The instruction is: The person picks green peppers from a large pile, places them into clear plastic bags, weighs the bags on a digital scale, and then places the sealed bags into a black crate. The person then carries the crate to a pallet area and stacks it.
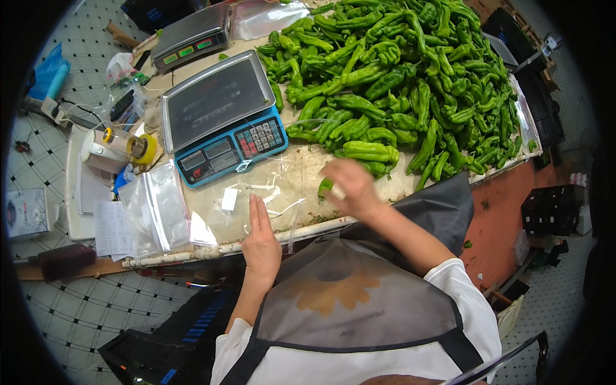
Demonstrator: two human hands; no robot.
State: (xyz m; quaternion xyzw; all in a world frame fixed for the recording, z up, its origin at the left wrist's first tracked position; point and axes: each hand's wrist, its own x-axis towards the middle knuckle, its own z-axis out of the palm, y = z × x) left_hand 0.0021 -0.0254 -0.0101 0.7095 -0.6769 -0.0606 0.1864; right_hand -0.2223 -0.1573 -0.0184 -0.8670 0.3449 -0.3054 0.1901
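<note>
My left hand [261, 240] is over the table's near edge, its visible fingers straight and side by side against a clear plastic bag [284, 185]. Its thumb is hidden, so whether it pinches the film is unclear. To the right, my right hand [353, 190] is blurred, with curved fingers and nothing plainly between them. By its fingertips lies a small green pepper [325, 186], sharper than the hand. Just beyond that hand begins a large heap of long, wrinkled green peppers [375, 96]. A blue digital scale [231, 149] with a bare metal pan [216, 101] stands beyond the bag.
A second scale [192, 38] is at the back left. Stacked clear zip bags [156, 207] overlap the front-left edge, beside printed paper sheets [113, 228]. A tape roll [144, 149] stands beside a white device [103, 151]. Black crates [548, 209] sit on the floor at right.
</note>
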